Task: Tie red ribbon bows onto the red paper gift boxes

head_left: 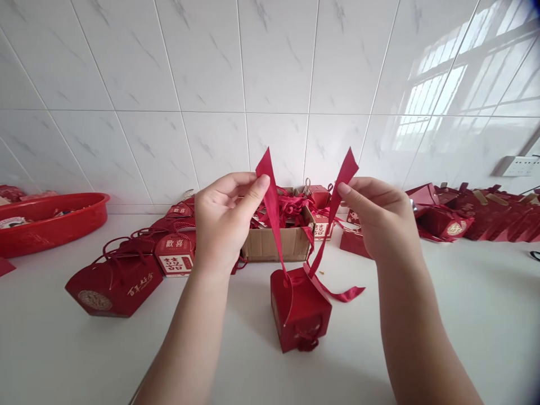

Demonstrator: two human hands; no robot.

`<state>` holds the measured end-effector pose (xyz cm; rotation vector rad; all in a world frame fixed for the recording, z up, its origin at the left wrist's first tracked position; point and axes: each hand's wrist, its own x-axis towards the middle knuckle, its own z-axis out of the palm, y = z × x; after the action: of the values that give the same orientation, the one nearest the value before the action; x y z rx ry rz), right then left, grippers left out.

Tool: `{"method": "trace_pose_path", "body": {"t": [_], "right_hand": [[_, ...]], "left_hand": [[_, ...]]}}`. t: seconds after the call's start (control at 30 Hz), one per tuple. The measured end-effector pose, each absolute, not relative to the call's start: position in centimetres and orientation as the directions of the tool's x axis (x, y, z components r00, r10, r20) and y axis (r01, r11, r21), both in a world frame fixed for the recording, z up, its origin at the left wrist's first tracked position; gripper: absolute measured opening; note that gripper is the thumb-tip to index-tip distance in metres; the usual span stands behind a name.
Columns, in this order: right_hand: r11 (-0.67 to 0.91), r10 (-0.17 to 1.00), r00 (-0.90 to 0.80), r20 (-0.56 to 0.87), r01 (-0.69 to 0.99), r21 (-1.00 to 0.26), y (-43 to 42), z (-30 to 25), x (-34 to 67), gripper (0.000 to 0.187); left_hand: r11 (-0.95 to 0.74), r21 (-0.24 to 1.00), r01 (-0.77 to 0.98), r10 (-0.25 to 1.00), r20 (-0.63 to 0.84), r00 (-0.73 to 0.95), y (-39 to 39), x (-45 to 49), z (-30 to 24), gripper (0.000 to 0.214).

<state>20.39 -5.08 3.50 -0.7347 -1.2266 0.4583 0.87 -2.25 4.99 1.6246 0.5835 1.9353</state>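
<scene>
Presently, two bare hands are seen raised above a white table [464, 315], each pinching one end of a red ribbon [274, 216]. The left hand [223, 216] is closed on the left ribbon end, with the thumb pressed against the curled fingers; the pointed tip of that end stands up above the thumb. The right hand [377, 216] is likewise closed on the right ribbon end [337, 197], gripped between thumb and forefinger, and its tip also points upward. Both ribbon ends are drawn down and inward to the top of a small red gift box [300, 315], which stands on the table between the forearms, just in front of the person. A loose loop of ribbon is noted trailing from the box top toward the right.

Behind the hands, an open cardboard box [270, 244] filled with red ribbons is recorded against the tiled wall [211, 84]. To its left, a larger red handled box [113, 284] and a red-and-white labelled box [175, 256] are set on the table, with further red boxes behind them. A red plastic basin [50, 219] is placed at the far left. Flattened and folded red boxes [476, 216] are heaped at the right along the wall. A white socket [518, 166] is mounted on the wall at the right edge.
</scene>
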Motion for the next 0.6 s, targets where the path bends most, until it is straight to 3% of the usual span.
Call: {"method": "trace_pose_path", "body": {"t": [0.3,0.6], "right_hand": [[0.711,0.633,0.322,0.704,0.118,-0.693,-4.6,3.4,20.6,0.006],[0.635,0.722,0.291,0.628,0.082,-0.768,-5.5,4.0,20.5,0.005]], "left_hand": [[-0.799,0.595,-0.087,0.599,0.774,-0.206,-2.0,0.8,5.1,0.013],[-0.748,0.652,-0.124,0.663,0.737,-0.127,-1.9,0.7,5.0,0.012]]}}
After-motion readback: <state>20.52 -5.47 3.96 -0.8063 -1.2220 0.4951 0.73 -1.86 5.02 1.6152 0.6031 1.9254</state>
